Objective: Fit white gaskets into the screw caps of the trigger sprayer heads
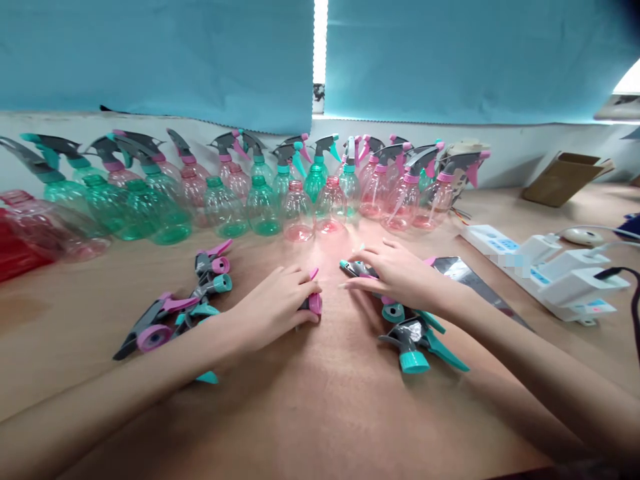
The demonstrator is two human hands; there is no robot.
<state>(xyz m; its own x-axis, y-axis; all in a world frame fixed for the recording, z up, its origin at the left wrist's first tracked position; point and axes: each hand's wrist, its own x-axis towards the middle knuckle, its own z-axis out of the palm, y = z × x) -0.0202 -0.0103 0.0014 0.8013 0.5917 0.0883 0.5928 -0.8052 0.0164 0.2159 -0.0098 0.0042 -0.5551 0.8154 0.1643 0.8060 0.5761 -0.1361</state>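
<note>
My left hand [274, 305] lies curled on the brown table, closed round a grey spray head with a pink cap [314, 301]. My right hand [400, 273] rests flat with fingers stretched over a pile of spray heads, its fingertips on a grey and teal one [353, 268]. Two more teal-capped spray heads [413, 337] lie just below that wrist. To the left sits a loose group of pink and teal spray heads [185, 303].
A row of green and pink plastic bottles [260, 200], several with spray heads fitted, lines the back of the table. A white power strip with adapters [550, 270] lies at right, a cardboard box [565, 177] behind it, and a red item [15, 247] at far left.
</note>
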